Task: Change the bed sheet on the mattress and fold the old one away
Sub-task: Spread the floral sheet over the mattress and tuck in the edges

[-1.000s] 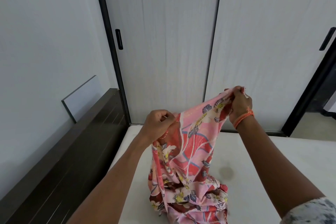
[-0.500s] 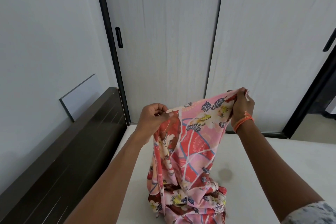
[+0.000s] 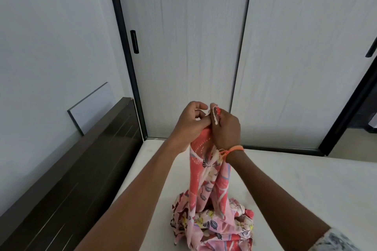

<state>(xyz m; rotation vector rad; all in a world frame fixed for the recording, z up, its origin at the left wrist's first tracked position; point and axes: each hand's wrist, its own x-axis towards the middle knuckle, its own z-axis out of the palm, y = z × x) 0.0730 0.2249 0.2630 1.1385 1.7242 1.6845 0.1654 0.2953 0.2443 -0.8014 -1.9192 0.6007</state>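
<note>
Hands meet at the centre of the frame, lifted above the bare white mattress (image 3: 295, 185). The right hand (image 3: 225, 128) has its fingers curled round a bunched corner of the pink floral cotton bed sheet (image 3: 206, 173), a pale hem poking out above its knuckles. The left hand (image 3: 190, 121) is right up against it, fingertips pinching the same gathered edge, though how much cloth it actually has is hard to make out. From that joined grip the sheet hangs straight down in a narrow column, and the rest lies in a crumpled heap on the mattress at lower centre.

This looks like the fold-away part of the job: two corners brought together, first fold in the making. To do it well, I'd say match the hems exactly before letting one hand take both corners, then run the free hand down the doubled edge to find the next corner. Lift higher, or give it a shake, so the pile unwinds instead of dragging twisted. Thin, slippery fabric like this will likely slide out of a loose pinch.

Off to the left runs a dark brown wooden headboard (image 3: 77, 175) with a thin white panel (image 3: 91, 108) leaning behind it; pale sliding wardrobe doors (image 3: 183, 47) fill the top of the frame. An orange thread band (image 3: 234, 150) circles the right wrist.

Writing or brand marks? None readable anywhere.
</note>
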